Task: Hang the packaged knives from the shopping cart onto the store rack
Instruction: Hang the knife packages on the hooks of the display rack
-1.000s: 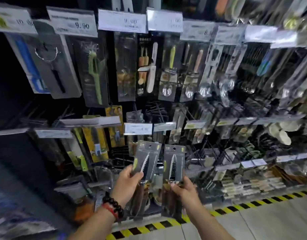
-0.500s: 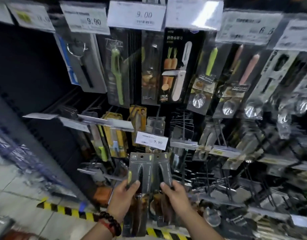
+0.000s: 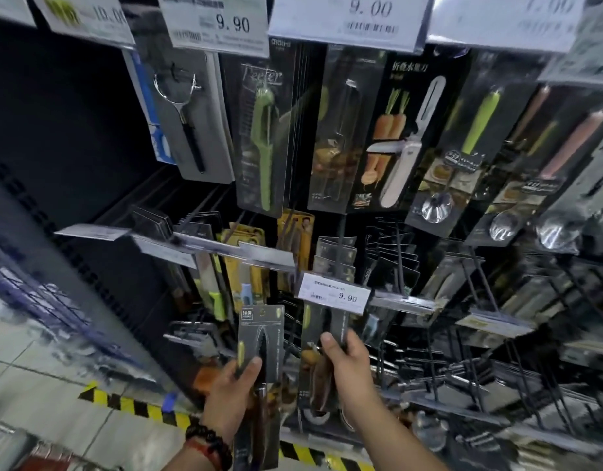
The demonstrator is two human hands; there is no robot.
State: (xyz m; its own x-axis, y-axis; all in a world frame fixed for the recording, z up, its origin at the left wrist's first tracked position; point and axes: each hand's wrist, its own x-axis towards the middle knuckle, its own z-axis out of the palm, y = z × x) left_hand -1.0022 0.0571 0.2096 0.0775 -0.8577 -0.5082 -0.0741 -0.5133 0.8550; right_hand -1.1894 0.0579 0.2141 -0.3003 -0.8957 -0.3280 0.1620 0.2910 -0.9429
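Shelving (image 3: 65, 107) at far left is dark, with open room above striped floor tape (image 3: 140, 407). Beside it, the left hand (image 3: 230, 399), beaded bracelet (image 3: 208, 443) at the wrist, grips a packaged knife (image 3: 261, 338) upright, thumb across its card front, free of any peg. Just right, the right hand (image 3: 347, 375) grips a second knife pack (image 3: 322, 338), its top hidden behind a 9.90 price tag (image 3: 334, 294). Crowded pegs of peelers (image 3: 262, 130) hang above; wire hooks (image 3: 497, 368) jut out densely at right.
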